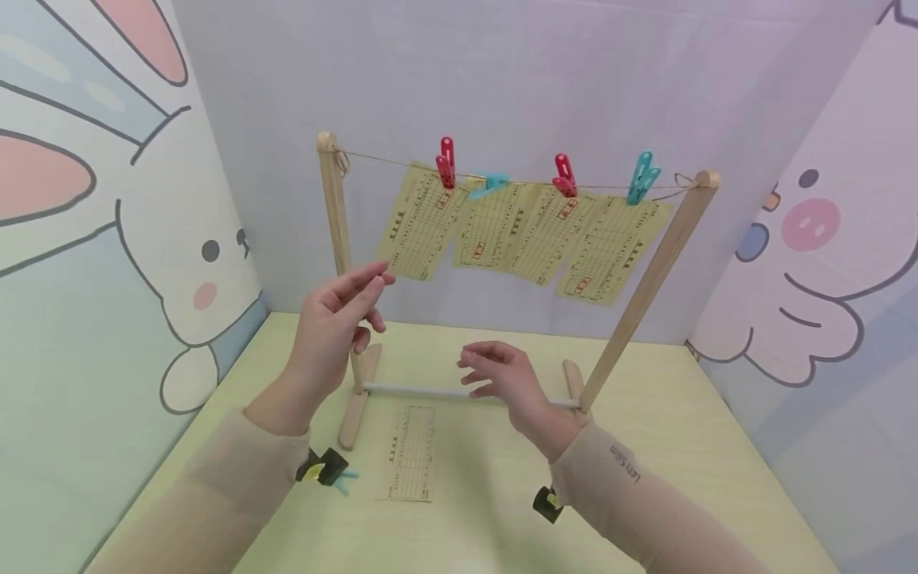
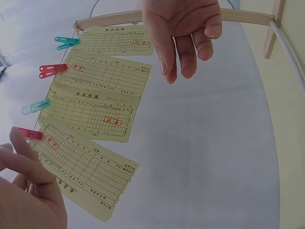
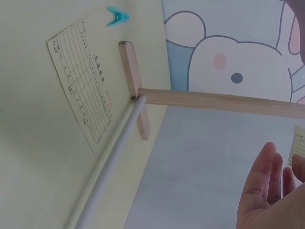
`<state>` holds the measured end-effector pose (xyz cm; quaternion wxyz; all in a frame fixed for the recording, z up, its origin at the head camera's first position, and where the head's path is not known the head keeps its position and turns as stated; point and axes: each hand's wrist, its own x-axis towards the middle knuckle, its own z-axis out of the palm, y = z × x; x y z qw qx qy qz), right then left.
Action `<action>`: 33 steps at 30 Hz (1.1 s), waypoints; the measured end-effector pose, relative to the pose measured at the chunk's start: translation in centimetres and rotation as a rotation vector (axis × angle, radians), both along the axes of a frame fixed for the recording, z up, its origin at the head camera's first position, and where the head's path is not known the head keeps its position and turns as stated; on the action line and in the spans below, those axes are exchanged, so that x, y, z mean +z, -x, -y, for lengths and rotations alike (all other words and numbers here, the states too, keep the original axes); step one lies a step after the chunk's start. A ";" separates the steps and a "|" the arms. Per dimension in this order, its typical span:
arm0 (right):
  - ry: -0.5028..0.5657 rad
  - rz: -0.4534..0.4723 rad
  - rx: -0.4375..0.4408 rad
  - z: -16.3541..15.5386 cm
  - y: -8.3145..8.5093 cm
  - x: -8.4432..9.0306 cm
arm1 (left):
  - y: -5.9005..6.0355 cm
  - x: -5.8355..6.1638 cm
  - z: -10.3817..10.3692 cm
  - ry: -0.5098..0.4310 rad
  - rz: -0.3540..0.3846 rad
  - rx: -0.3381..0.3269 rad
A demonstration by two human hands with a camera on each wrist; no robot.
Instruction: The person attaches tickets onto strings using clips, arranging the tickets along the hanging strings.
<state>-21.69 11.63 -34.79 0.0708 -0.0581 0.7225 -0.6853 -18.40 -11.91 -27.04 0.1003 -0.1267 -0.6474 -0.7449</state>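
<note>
My left hand (image 1: 333, 327) is raised by the rack's left post, fingers loosely bent and holding nothing. Lower and further right, my right hand (image 1: 505, 383) hovers above the rack's white bar (image 1: 423, 391), also holding nothing. Several yellowish printed paper slips hang from a string (image 1: 387, 159); the leftmost slip (image 1: 419, 231) is nearest my left hand. Red clothespins (image 1: 446, 163) and teal clothespins (image 1: 643, 179) grip them, one teal clothespin (image 1: 491, 185) lying sideways. Another slip (image 1: 409, 454) lies flat on the table. In the left wrist view both hands show, apart.
A wooden rack with a left post (image 1: 334, 207) and right post (image 1: 645, 295) stands on wooden feet (image 1: 358, 399). A loose teal clothespin (image 3: 117, 16) lies on the table (image 1: 502, 510). Cartoon-printed panels (image 1: 208, 295) flank both sides, and a pale backdrop (image 1: 502, 72) hangs behind.
</note>
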 end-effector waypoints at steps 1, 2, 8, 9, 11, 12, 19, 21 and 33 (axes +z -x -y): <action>-0.002 0.001 -0.001 0.0 0.0 -0.2 | 0.0 -0.2 0.0 0.003 0.002 0.001; -0.002 0.004 -0.003 0.0 0.0 -0.4 | 0.0 -0.4 0.1 0.004 0.005 0.000; 0.008 0.012 -0.004 0.2 -0.2 -1.3 | 0.1 -1.6 0.3 0.009 0.033 0.008; 0.013 0.011 -0.004 0.3 -0.2 -1.4 | 0.0 -1.7 0.3 0.007 0.036 0.009; 0.020 0.006 -0.007 0.3 -0.2 -1.7 | 0.0 -2.0 0.4 0.004 0.039 0.013; 0.024 0.004 -0.009 0.4 -0.1 -1.9 | 0.0 -2.1 0.4 0.007 0.039 0.014; 0.037 0.009 -0.022 0.7 -0.3 -3.1 | -0.3 -3.1 0.4 0.026 0.051 0.021; 0.044 0.015 -0.025 0.8 -0.3 -3.3 | -0.4 -3.4 0.4 0.024 0.056 0.025; 0.069 0.054 -0.057 1.1 -0.5 -5.3 | -0.9 -5.6 0.8 0.018 0.089 0.035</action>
